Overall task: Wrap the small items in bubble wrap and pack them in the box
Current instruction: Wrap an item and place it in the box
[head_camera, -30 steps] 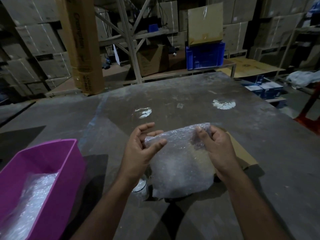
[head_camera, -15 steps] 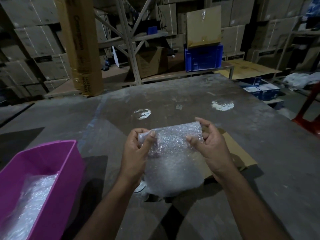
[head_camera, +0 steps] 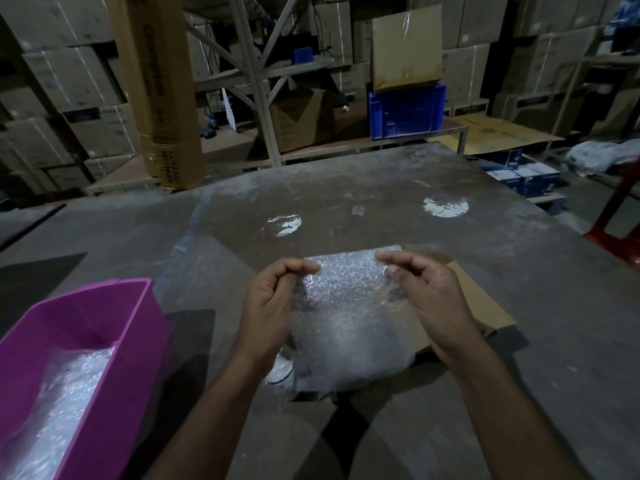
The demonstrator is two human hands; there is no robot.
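Pinching the far top edge of the bubble wrap sheet (head_camera: 349, 317) between them, left hand (head_camera: 268, 306) and right hand (head_camera: 427, 299) hold it over the desk (head_camera: 519, 375), long axis running toward the person, pink box (head_camera: 114, 323) off left, nearer the left hand.

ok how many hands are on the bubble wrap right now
2. The left hand pinches the bubble wrap at its upper left corner; the right hand pinches the upper right corner.
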